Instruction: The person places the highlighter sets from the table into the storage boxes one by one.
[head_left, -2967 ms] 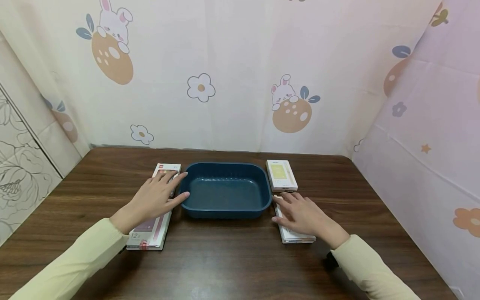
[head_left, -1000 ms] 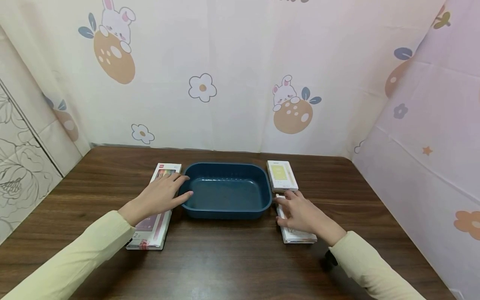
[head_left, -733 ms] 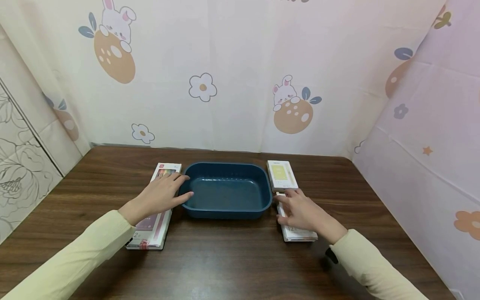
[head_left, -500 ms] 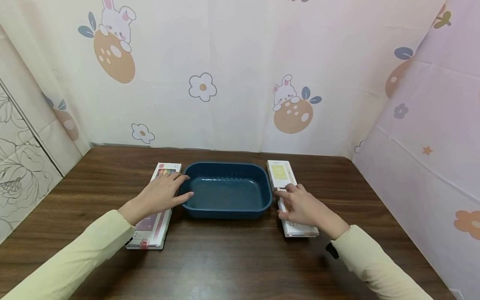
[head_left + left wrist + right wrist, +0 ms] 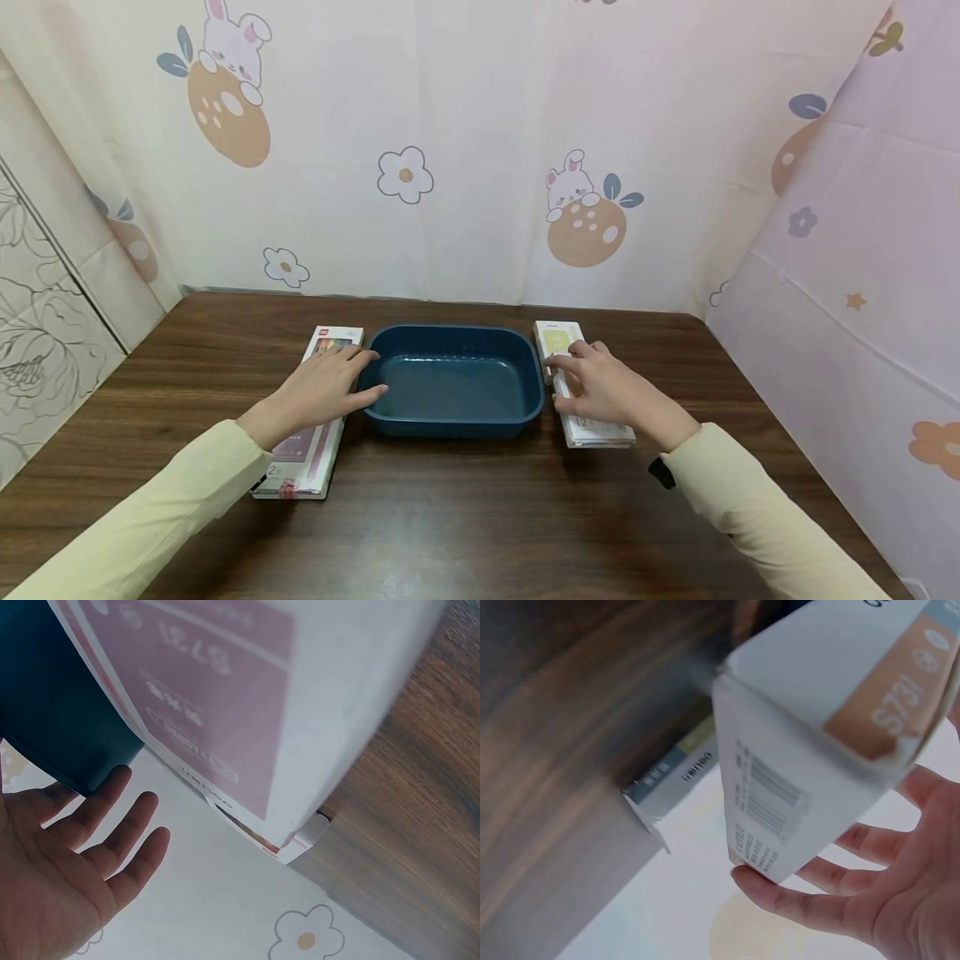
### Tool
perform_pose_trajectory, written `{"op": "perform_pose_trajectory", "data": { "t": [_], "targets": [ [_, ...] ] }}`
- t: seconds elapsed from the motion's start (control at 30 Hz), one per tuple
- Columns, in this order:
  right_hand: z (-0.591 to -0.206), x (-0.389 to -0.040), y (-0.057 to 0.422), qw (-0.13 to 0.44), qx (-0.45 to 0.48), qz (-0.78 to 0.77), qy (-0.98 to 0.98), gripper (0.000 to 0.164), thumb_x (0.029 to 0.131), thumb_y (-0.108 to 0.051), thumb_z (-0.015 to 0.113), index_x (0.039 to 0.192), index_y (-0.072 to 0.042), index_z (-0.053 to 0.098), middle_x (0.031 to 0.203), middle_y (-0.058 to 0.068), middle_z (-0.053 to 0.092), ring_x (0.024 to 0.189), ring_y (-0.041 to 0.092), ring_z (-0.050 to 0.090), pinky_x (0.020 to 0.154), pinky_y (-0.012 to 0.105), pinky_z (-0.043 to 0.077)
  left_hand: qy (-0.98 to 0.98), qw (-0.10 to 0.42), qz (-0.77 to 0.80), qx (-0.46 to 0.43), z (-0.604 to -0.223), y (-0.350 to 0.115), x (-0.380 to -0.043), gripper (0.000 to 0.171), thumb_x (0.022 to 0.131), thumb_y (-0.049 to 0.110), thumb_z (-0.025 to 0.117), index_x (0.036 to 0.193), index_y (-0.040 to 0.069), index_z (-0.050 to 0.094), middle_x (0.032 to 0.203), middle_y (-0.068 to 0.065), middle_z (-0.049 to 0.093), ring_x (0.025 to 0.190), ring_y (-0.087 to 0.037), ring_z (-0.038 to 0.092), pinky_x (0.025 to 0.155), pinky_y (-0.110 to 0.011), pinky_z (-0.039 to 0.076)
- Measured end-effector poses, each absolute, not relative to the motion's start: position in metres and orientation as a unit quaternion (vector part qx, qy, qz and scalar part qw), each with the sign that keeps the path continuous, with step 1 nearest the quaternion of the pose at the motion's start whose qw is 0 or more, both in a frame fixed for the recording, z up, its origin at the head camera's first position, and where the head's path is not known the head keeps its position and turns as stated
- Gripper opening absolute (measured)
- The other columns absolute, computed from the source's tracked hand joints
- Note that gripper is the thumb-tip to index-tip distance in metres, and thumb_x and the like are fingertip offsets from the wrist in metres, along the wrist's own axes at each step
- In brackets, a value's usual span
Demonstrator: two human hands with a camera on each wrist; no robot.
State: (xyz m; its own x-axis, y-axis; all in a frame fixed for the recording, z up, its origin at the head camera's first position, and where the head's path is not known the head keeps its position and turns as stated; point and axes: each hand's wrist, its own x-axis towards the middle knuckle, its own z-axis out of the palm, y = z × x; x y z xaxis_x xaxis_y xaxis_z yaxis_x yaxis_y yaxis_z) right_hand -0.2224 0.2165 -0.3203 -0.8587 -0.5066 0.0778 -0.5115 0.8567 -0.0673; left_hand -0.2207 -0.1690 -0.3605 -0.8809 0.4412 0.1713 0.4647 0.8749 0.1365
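My right hand (image 5: 607, 390) grips a white box (image 5: 596, 433) by its edges, right of a dark teal rectangular dish (image 5: 450, 430). In the right wrist view this box (image 5: 780, 780) shows a barcode and a brown label reading S731, with fingertips against its lower edge. It overlaps the front of another white box (image 5: 558, 333) with a yellow-green label. My left hand (image 5: 318, 392) has its fingers extended at the dish's left rim, above a white box with a purple label (image 5: 303, 467). In the left wrist view that hand (image 5: 67, 862) holds nothing.
Behind the left hand lies a white box (image 5: 341, 333) picturing coloured pencils. All the boxes flank the dish on a dark wooden table (image 5: 450, 525). A patterned curtain (image 5: 480, 167) hangs along the table's back edge.
My right hand has taken hold of the near right box and raised it, moving it away from me over the front of the far one. The left hand has shifted slightly right.
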Motion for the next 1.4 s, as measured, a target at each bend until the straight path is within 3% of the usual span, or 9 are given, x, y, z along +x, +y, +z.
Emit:
{"op": "perform_pose_trajectory", "data": {
  "t": [0.63, 1.07, 1.4],
  "targets": [
    [-0.302, -0.241, 0.184, 0.006, 0.275, 0.054, -0.960, 0.049, 0.079, -0.036, 0.064, 0.124, -0.019, 0.057, 0.123, 0.016, 0.050, 0.103, 0.032, 0.045, 0.082, 0.047, 0.046, -0.966, 0.070, -0.075, -0.236, -0.360, -0.168, -0.222, 0.060, 0.087, 0.052, 0.051, 0.125, 0.006, 0.053, 0.122, -0.016, 0.057, 0.110, -0.034, 0.054, 0.093, -0.053, 0.041],
    [-0.299, -0.258, 0.150, 0.002, 0.291, 0.046, -0.955, 0.050, 0.079, -0.040, 0.062, 0.125, -0.019, 0.056, 0.119, 0.011, 0.053, 0.096, 0.027, 0.045, 0.080, 0.039, 0.044, -0.967, 0.073, -0.071, -0.235, -0.360, -0.168, -0.222, 0.059, 0.087, 0.051, 0.051, 0.125, 0.006, 0.053, 0.123, -0.016, 0.057, 0.110, -0.034, 0.054, 0.093, -0.053, 0.042],
    [-0.293, -0.265, 0.126, -0.025, 0.285, 0.042, -0.957, 0.054, 0.080, -0.040, 0.061, 0.128, -0.017, 0.053, 0.125, 0.013, 0.051, 0.106, 0.031, 0.045, 0.091, 0.048, 0.044, -0.966, 0.072, -0.065, -0.238, -0.358, -0.166, -0.220, 0.059, 0.087, 0.051, 0.051, 0.124, 0.005, 0.053, 0.122, -0.017, 0.057, 0.109, -0.035, 0.055, 0.092, -0.053, 0.042]
  ]
}}
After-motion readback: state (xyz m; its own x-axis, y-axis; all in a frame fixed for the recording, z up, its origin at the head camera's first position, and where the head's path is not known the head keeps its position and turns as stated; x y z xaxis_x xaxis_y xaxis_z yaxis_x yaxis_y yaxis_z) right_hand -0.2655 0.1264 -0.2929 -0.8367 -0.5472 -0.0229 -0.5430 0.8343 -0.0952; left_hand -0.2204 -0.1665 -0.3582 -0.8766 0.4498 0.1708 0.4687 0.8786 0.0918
